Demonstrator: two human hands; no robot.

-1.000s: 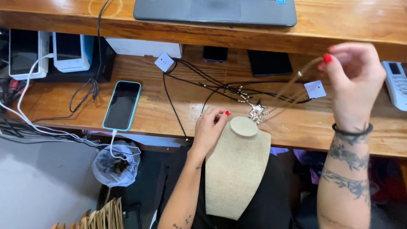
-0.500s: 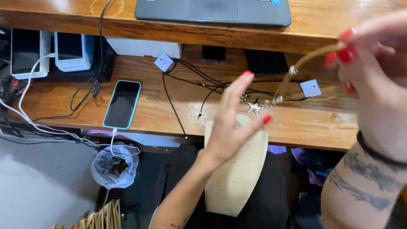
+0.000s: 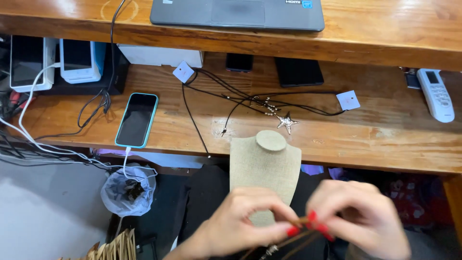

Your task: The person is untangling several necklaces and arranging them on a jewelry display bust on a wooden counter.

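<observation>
- Wooden desk (image 3: 385, 139) is stretching behind the linen necklace bust (image 3: 264, 168), bare so far
- Both my left hand (image 3: 236, 226) and right hand (image 3: 358, 216) are pinching the brown cord necklace (image 3: 293, 240) in front of it, not yet draped
- Black star-pendant cords (image 3: 269, 103) are lying on the desk beyond

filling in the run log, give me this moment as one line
left hand: pinching brown cord | right hand: pinching same cord | behind hands: burlap necklace bust | on desk: star pendant
</observation>
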